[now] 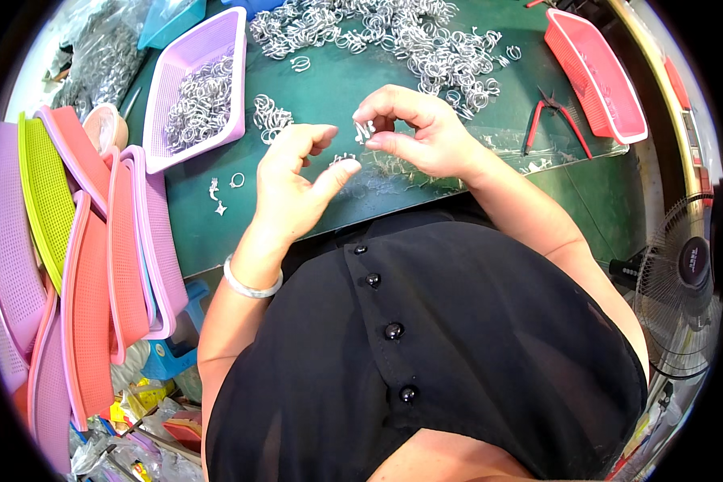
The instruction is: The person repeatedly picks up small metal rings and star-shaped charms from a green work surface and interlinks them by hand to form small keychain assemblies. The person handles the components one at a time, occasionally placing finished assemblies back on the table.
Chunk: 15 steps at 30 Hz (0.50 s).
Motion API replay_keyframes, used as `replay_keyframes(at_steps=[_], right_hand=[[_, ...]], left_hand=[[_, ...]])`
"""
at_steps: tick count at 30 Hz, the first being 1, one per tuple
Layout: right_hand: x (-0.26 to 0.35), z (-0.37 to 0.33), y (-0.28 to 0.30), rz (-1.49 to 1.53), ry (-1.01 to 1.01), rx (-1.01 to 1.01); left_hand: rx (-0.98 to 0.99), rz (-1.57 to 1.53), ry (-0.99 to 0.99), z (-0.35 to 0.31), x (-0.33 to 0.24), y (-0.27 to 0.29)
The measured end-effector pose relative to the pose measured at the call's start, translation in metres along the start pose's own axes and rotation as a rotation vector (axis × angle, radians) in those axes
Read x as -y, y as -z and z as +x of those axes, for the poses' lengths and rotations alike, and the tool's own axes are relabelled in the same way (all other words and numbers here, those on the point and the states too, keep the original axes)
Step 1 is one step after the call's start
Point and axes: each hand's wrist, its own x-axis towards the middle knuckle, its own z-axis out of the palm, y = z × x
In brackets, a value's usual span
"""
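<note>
My right hand (426,132) pinches a small silver ring (364,133) between thumb and fingertips, above the green tabletop (329,92). Facing it, my left hand (293,173) is open, thumb and forefinger apart. Small silver pieces (341,158) show by the left thumb tip; whether they touch it I cannot tell. A small cluster of silver rings (271,119) lies just beyond the left hand. To its left rest a single ring (237,181) and a few loose silver ornaments (219,207). A large heap of silver rings (438,52) spreads across the far side.
A lilac basket (237,104) of rings stands at the left, a red basket (566,68) at the far right. Red-handled pliers (556,120) lie near the right edge. Stacked colored baskets (88,321) crowd the left side; a black fan (683,281) stands at the right.
</note>
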Motion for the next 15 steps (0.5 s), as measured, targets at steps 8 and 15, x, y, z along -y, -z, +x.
replay_keyframes(at_steps=[8, 15], right_hand=[[-0.002, 0.002, -0.009, -0.021, 0.058, 0.003], [-0.003, 0.0, -0.012, -0.348, -0.163, 0.146]], left_hand=[[-0.087, -0.088, -0.101, 0.002, -0.002, -0.01], [-0.42, 0.356, -0.269, 0.027, 0.013, 0.037]])
